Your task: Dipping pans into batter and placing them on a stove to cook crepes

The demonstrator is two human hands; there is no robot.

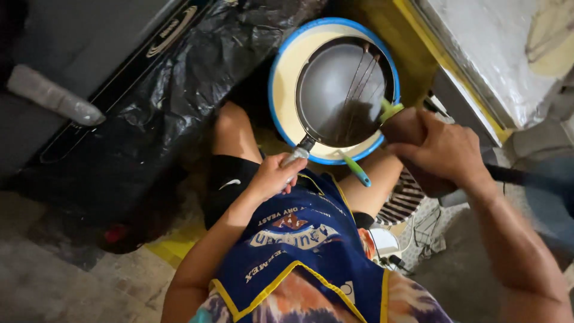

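My left hand (276,174) grips the metal handle of a dark frying pan (335,96), held level over a blue-rimmed bowl (286,72) of pale batter. A wire whisk (360,76) with a green handle leans into the pan, and my right hand (445,149) is closed around that handle at the pan's right edge. A teal and green utensil handle (357,169) rests on the bowl's near rim, between my hands.
A black plastic bag (179,78) lies to the left beside a dark appliance (89,54). At the upper right stands a foil-covered surface (496,54). A black handle (517,176) juts out under my right wrist. A fan grille and cables (412,227) lie by my knee.
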